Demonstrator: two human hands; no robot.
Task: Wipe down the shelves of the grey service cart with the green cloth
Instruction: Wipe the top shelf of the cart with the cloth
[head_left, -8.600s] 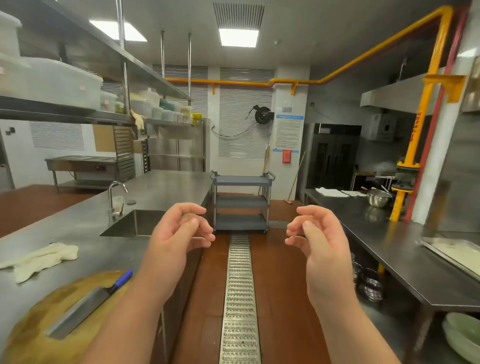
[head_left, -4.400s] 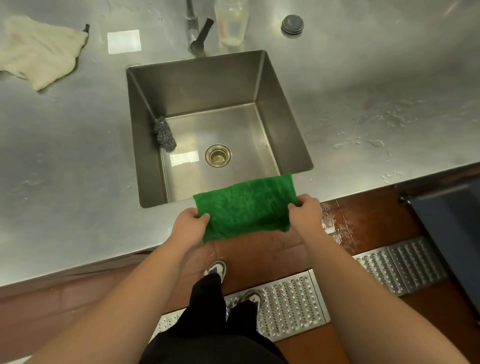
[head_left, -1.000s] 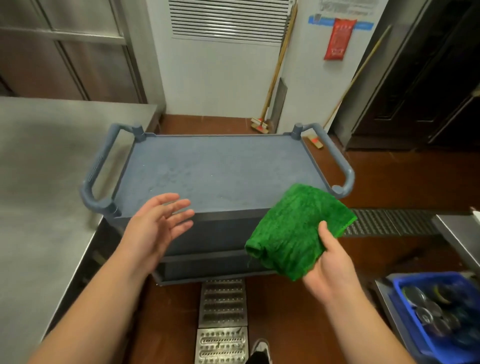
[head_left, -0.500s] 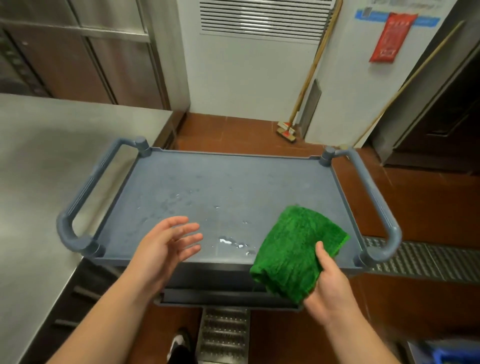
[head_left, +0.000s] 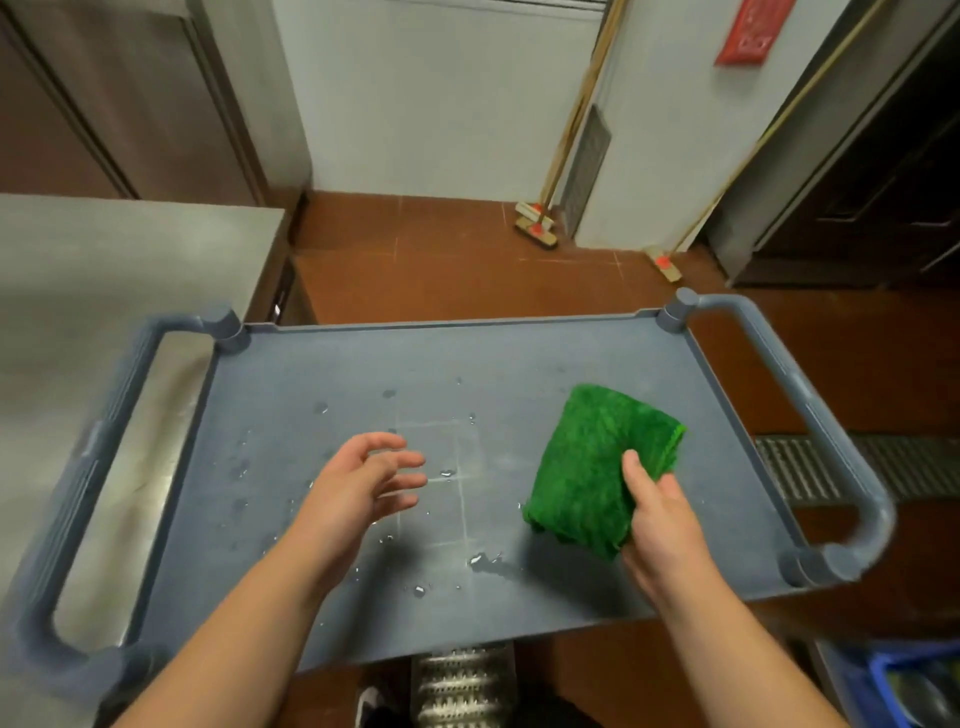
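One folded green cloth (head_left: 597, 462) sits over the right half of the grey service cart (head_left: 322, 467), long axis running from near me up and to the right. My right hand (head_left: 657, 525) pinches its near edge, thumb on top; my left hand (head_left: 358, 488) hovers beside it, fingers spread, holding nothing.

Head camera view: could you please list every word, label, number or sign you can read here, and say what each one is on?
No text in this view can be read.
Red sign on the white wall, top right: it bears marks, too blurred to read.
Grey cart, green cloth, brooms, steel counter: no lettering visible.
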